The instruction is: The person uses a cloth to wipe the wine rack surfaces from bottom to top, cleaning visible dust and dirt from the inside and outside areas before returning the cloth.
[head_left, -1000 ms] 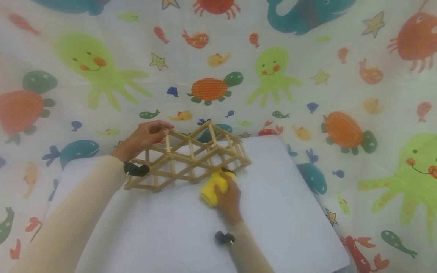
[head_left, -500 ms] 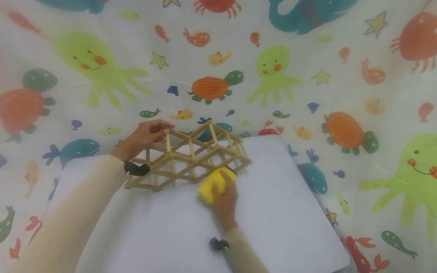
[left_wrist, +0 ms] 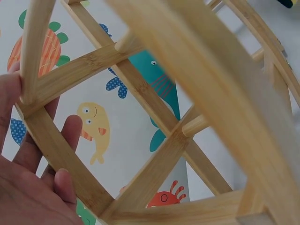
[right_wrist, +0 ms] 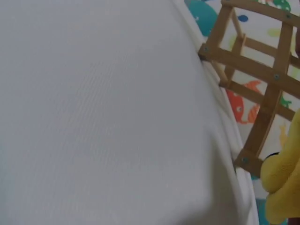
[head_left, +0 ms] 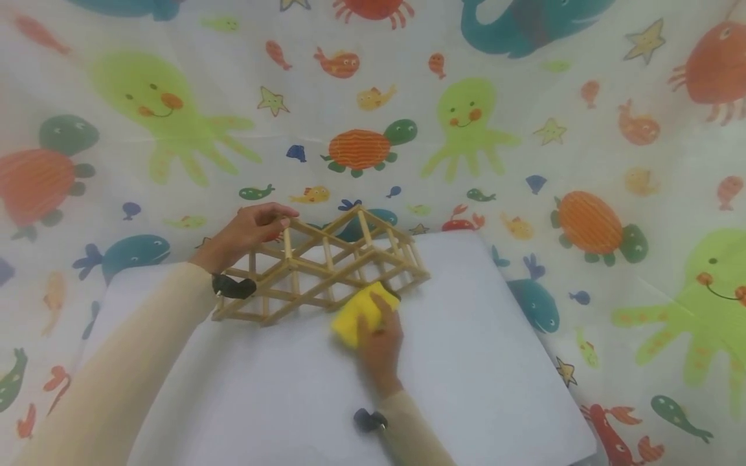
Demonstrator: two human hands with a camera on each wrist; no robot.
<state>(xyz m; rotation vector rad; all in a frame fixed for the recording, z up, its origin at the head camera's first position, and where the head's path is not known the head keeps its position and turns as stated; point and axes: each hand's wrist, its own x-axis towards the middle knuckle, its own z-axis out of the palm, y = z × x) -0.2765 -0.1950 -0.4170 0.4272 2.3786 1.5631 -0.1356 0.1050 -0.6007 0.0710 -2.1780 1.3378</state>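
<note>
A wooden lattice rack (head_left: 289,264), with crossed slats joined by round dowels, stands near the back of the table. My left hand (head_left: 245,234) grips its upper left corner. In the left wrist view the fingers of that hand (left_wrist: 35,187) lie around a slat (left_wrist: 68,161) beside a dowel. A yellow cloth (head_left: 351,320) is in my right hand (head_left: 381,349), held against the lower front slats right of the middle. In the right wrist view only an edge of the cloth (right_wrist: 285,183) shows, close to the rack's end (right_wrist: 263,119); that hand is mostly cut off.
The white table (head_left: 466,362) carries the rack and ends at a right edge beyond it. Behind and around hangs a sheet (head_left: 513,129) printed with sea animals. A black strap with a small device (head_left: 233,286) sits on my left wrist, another (head_left: 370,419) on my right.
My right hand has moved slightly left with the yellow cloth along the rack's lower front slats. The left hand and the rack have stayed in place.
</note>
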